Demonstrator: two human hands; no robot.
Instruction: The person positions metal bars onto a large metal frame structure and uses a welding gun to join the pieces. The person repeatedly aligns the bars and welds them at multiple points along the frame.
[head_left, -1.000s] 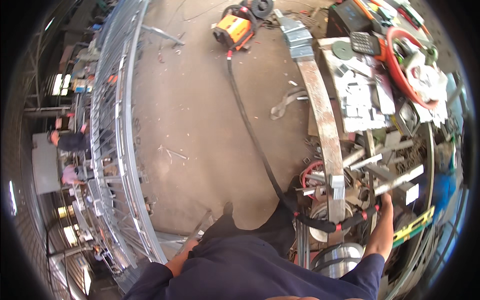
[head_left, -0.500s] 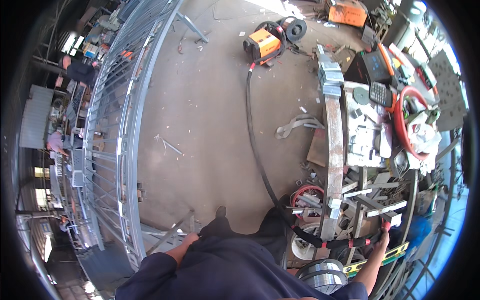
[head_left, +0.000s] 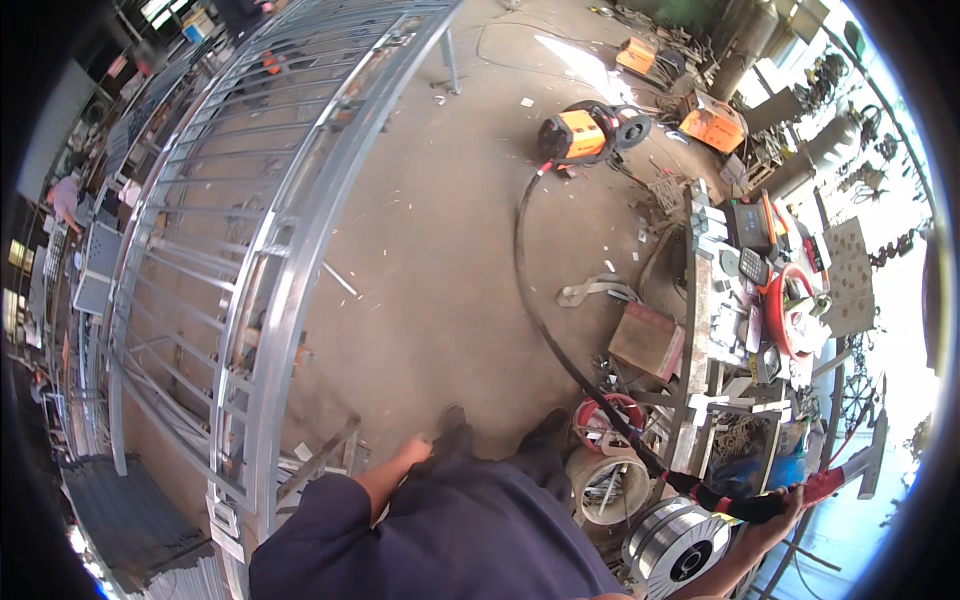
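You are wearing a matt cloth shirt (head_left: 440, 535); the cable (head_left: 706, 496) is looking dull and rubbery, the wire spool (head_left: 655, 538) is gleaming metallic, the frame (head_left: 310, 255) is showing smooth metal.

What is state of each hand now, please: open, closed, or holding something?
Left hand: nothing visible in it; open or closed cannot be told.
Right hand: closed around the black-sleeved cable, beside its red part.

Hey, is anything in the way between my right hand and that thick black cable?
Nothing visible stands between them: your right hand appears wrapped around the black cable, next to the red handle. The silver spool lies left of that hand, not between the two.
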